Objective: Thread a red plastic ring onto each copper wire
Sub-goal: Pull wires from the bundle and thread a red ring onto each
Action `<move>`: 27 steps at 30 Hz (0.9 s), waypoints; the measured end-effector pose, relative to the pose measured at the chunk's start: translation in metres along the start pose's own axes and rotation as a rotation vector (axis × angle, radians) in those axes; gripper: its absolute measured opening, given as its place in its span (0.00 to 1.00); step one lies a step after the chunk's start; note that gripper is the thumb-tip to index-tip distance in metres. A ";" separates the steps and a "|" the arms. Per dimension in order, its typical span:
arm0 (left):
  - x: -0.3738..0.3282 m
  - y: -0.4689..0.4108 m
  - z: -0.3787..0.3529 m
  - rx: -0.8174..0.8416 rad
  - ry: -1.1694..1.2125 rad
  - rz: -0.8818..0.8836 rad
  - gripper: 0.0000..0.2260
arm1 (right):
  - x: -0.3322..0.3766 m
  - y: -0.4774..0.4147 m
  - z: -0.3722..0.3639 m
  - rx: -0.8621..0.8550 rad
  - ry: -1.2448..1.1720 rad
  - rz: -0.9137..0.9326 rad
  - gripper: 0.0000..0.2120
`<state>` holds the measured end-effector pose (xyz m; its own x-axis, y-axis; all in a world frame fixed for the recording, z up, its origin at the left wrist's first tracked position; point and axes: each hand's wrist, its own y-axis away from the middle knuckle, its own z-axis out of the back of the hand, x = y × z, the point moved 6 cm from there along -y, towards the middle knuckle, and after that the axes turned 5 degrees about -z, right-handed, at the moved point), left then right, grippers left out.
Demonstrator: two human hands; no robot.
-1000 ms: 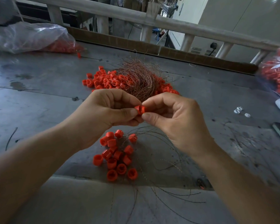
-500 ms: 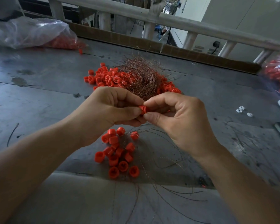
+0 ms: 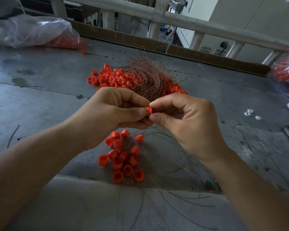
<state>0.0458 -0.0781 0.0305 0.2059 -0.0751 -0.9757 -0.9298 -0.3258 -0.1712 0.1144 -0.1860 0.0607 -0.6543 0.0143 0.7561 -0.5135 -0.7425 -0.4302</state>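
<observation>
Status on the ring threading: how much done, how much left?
Done, apparently: the near cluster of rings, with wires trailing from it. In hand: left hand and right hand both pinch one red ring; no wire visible there. Left: most of it, judging by the copper wire bundle lying on the far ring pile.

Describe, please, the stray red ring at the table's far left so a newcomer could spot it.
Start at the clear plastic bag lying on the grey table at the far left. Just past the bag's right end sits the stray red ring. It lies alone, away from the heap around the copper wire bundle and the cluster at the near edge.
</observation>
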 end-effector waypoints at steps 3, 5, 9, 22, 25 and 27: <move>0.000 0.000 -0.001 0.004 -0.036 -0.025 0.07 | 0.002 0.002 0.001 0.000 0.005 0.001 0.09; 0.000 0.000 0.000 0.004 -0.049 -0.037 0.08 | 0.003 0.003 0.002 -0.005 -0.004 0.004 0.10; 0.000 -0.001 -0.001 0.011 -0.084 -0.047 0.07 | -0.001 0.002 0.001 -0.014 -0.026 -0.027 0.10; 0.004 0.000 -0.003 0.048 -0.006 -0.001 0.08 | -0.001 0.001 0.003 -0.056 0.007 0.035 0.11; 0.002 0.002 -0.004 0.098 -0.004 -0.005 0.09 | 0.003 0.003 0.004 -0.056 -0.024 0.054 0.09; 0.002 0.002 -0.003 0.129 0.020 0.010 0.09 | 0.005 0.002 0.003 -0.035 -0.057 0.046 0.08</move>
<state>0.0449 -0.0818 0.0289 0.2010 -0.0970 -0.9748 -0.9632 -0.2008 -0.1787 0.1116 -0.1897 0.0647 -0.6458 -0.0584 0.7613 -0.5032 -0.7173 -0.4819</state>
